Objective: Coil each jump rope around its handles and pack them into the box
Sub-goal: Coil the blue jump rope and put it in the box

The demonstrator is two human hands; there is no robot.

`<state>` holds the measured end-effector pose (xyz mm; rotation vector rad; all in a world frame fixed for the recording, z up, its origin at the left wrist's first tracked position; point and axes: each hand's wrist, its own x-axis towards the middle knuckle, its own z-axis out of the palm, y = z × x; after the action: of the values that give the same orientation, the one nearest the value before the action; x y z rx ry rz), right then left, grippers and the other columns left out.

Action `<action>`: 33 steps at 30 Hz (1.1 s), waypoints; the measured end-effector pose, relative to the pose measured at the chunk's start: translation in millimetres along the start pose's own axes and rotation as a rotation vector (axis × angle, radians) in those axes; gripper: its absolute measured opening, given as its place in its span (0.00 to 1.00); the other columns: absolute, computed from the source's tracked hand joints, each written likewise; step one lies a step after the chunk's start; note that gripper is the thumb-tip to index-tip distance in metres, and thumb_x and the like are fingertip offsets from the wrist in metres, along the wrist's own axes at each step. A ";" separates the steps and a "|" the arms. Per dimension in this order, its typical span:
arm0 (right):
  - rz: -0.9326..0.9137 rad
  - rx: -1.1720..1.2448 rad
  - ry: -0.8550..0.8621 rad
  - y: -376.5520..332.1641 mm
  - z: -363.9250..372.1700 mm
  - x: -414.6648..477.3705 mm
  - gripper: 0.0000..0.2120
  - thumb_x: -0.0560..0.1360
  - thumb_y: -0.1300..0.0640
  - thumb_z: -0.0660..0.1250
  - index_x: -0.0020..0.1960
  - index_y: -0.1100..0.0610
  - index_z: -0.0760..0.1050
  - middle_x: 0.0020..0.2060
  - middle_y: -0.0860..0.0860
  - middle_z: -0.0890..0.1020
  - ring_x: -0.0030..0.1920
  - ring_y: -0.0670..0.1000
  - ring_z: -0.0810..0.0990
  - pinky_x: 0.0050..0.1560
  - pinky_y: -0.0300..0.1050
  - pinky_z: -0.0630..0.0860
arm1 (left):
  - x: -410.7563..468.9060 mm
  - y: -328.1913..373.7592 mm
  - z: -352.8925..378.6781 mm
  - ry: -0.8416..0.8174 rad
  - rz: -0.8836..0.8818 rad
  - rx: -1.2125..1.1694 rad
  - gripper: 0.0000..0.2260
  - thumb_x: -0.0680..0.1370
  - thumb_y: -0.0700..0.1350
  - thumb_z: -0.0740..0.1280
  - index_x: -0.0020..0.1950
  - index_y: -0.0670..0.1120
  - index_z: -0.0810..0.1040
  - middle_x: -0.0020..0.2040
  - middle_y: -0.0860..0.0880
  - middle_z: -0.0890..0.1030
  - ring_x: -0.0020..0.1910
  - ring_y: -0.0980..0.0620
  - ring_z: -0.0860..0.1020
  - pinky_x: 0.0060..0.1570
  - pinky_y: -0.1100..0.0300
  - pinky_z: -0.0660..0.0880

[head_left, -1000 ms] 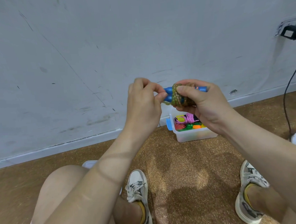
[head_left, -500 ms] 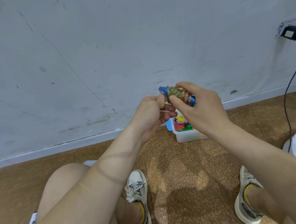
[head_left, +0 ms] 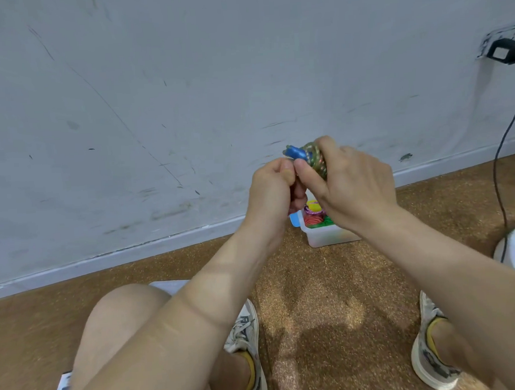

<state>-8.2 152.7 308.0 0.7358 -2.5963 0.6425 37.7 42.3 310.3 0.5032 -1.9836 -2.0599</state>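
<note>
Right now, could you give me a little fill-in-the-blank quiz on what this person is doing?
The right hand grips a coiled rope whose handles are ____.
The box stands on the ____, by the wall.
The black cable hangs on the person's ____ side.
Missing words: blue; floor; right.

Above the clear plastic box point(head_left: 325, 238) of coiled ropes, I see my right hand point(head_left: 352, 186) gripping a greenish jump rope point(head_left: 316, 158) wound around blue handles point(head_left: 296, 153), my left hand point(head_left: 272, 191) curled close against it.
</note>
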 end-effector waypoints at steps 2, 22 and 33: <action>0.071 0.107 -0.063 1.6 8.8 -1.1 0.23 0.75 0.33 0.49 0.49 0.51 0.70 0.40 0.55 0.80 0.44 0.61 0.77 0.38 0.49 0.64 | 0.4 -4.6 0.0 -0.052 -0.142 -0.125 0.12 0.78 0.36 0.52 0.36 0.43 0.69 0.26 0.48 0.68 0.23 0.52 0.64 0.24 0.63 0.59; 0.417 0.942 -0.223 31.7 3.6 14.8 0.13 0.79 0.48 0.56 0.45 0.53 0.74 0.35 0.44 0.75 0.37 0.44 0.73 0.38 0.42 0.70 | 25.4 7.1 13.0 0.122 0.095 0.090 0.07 0.72 0.44 0.74 0.40 0.42 0.80 0.34 0.47 0.78 0.33 0.53 0.73 0.39 0.60 0.74; 0.892 1.223 -0.233 44.3 4.7 11.1 0.12 0.77 0.51 0.59 0.40 0.51 0.78 0.34 0.52 0.71 0.31 0.50 0.67 0.29 0.43 0.65 | 38.0 -11.5 49.6 0.212 0.289 0.553 0.03 0.75 0.44 0.70 0.42 0.46 0.80 0.36 0.50 0.82 0.37 0.51 0.80 0.42 0.55 0.76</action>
<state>-43.0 179.6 294.7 -0.2115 -2.3965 2.6072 -16.2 73.0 296.8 0.4713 -2.3176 -1.2277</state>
